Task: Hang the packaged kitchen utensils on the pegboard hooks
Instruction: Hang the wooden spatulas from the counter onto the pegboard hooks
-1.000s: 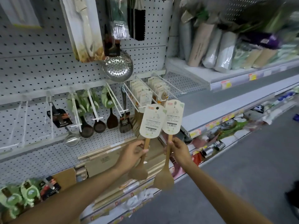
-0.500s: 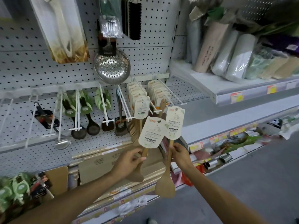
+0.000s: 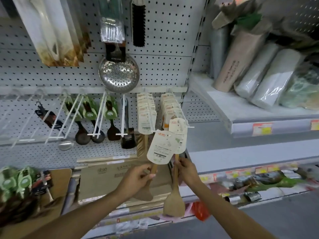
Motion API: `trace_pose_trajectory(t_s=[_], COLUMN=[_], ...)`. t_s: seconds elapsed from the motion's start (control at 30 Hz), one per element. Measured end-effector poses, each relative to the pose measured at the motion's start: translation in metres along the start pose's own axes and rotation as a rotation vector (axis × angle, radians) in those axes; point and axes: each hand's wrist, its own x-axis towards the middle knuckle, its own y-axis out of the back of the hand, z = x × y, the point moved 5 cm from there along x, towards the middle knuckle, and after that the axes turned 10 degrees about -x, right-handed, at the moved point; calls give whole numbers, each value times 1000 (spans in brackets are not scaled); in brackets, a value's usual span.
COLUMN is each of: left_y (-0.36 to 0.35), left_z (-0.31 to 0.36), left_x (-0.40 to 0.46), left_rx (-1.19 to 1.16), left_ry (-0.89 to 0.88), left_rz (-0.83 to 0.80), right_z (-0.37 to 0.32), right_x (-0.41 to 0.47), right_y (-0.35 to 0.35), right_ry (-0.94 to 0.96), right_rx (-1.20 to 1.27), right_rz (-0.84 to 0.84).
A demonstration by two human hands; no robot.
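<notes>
My left hand (image 3: 138, 176) grips the handle of a wooden spatula whose cream card label (image 3: 161, 147) tilts to the right. My right hand (image 3: 187, 171) holds a second wooden spatula (image 3: 174, 202) by its handle, blade down. Its card label (image 3: 178, 133) is raised to the tip of the rightmost white hook (image 3: 183, 121) on the grey pegboard (image 3: 165, 66). That hook and the one left of it (image 3: 150, 118) carry rows of the same carded spatulas.
Dark ladles and turners with green cards (image 3: 89, 112) hang on hooks further left. A steel skimmer (image 3: 119, 75) hangs above. Wooden boards (image 3: 107, 171) lie on the shelf below. Wrapped rolls (image 3: 269, 73) stand on the right shelf (image 3: 259, 118).
Both hands have lifted the spatulas up and toward the pegboard. The right one's card now reaches the rightmost hook's tip. The view has shifted closer and to the left.
</notes>
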Motion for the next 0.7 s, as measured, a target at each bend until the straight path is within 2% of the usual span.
trace_pose_trajectory(t_s=[0.3, 0.43, 0.5, 0.63, 0.7], left_y=[2, 3, 0, -9, -13], left_z=[-12, -21, -25, -35, -39], left_x=[-4, -6, -7, -12, -14], left_rx=[-21, -18, -12, -31, -35], left_ry=[26, 53, 63, 70, 80], left_rz=[83, 95, 104, 116, 126], right_z=[-4, -38, -46, -53, -54], right_x=[46, 36, 23, -8, -15], right_y=[1, 3, -6, -30, -38], right_ry=[73, 238, 295, 289, 285], right_rx=[-36, -54, -60, 60, 185], right_rz=[-69, -21, -114, -425, -454])
